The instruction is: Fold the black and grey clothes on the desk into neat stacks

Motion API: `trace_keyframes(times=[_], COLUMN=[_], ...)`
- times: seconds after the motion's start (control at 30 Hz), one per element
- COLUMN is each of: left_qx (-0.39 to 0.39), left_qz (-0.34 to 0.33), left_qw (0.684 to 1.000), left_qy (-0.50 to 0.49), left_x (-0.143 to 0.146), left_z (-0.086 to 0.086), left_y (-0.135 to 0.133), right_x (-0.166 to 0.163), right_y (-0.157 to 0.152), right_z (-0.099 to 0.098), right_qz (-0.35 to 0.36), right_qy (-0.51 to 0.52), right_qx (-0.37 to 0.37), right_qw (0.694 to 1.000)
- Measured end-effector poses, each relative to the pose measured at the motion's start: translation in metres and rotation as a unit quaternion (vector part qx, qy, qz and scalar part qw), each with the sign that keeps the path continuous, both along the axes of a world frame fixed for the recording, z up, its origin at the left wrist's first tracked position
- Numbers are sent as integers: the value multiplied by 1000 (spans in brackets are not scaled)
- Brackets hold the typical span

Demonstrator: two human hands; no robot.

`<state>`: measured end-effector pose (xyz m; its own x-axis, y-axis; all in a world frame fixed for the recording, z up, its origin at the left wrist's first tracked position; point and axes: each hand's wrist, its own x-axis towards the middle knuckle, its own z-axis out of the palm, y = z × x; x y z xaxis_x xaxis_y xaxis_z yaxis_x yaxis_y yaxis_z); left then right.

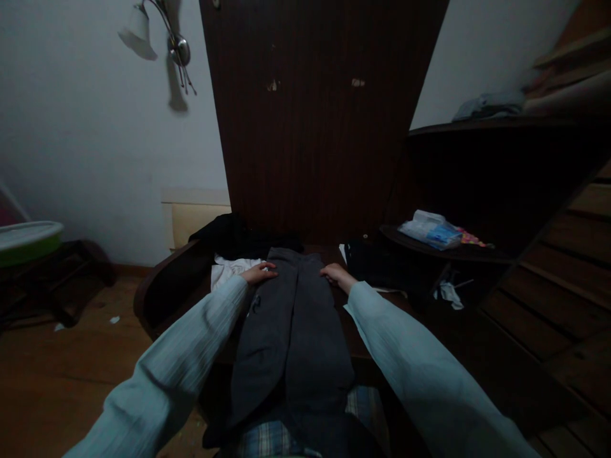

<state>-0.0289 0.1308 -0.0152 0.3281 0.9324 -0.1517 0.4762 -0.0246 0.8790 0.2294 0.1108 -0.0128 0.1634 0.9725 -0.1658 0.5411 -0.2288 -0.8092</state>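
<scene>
A dark grey garment [293, 324] lies lengthwise on a dark wooden table [157, 292], its near end hanging toward me. My left hand [258, 273] rests flat on its far left edge, fingers stretched out. At the far right edge my right hand [337, 275] lies on the cloth with fingers extended. Both arms wear pale blue-green sleeves. Neither hand grips anything that I can see.
White cloth [228, 267] and a black garment [238, 236] lie beside my left hand. A dark wooden panel [315, 114] stands behind. A shelf at right holds a plastic packet [432, 230]. A wall lamp [157, 35] hangs upper left; a green tub [28, 240] stands far left.
</scene>
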Motion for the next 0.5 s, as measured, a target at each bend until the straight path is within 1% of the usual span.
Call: trace_keyframes(times=[0.07,0.13,0.2,0.27,0.3,0.33,0.4,0.47,0.5], left_qx=[-20,-10,27,87,129,181,293,370,386], left_qz=[-2,-22,-50,-86,-108,-128,-152,-139,-123], left_qw=[999,999,998,984,968,945,887,837,823], left_qy=[-30,-34,22,129,187,241,324,379,399], left_x=[2,3,6,10,14,17,25,32,35], left_z=[0,3,9,19,25,32,45,58,65], left_y=[-5,-9,-13,-17,-20,-24,-33,-43,-47], right_x=[-1,-4,-8,-10,-11,-12,-10,-7,-4], right_y=[-7,-12,-16,-19,-21,-23,-25,-26,-26], right_z=[2,3,4,6,7,7,10,16,20], right_qz=[9,19,27,31,31,31,38,53,60], right_qy=[15,30,43,54,58,62,54,6,-35], right_qx=[-22,-38,-46,-45,-41,-37,-11,44,78], right_qw=[1000,999,998,997,997,997,998,998,995])
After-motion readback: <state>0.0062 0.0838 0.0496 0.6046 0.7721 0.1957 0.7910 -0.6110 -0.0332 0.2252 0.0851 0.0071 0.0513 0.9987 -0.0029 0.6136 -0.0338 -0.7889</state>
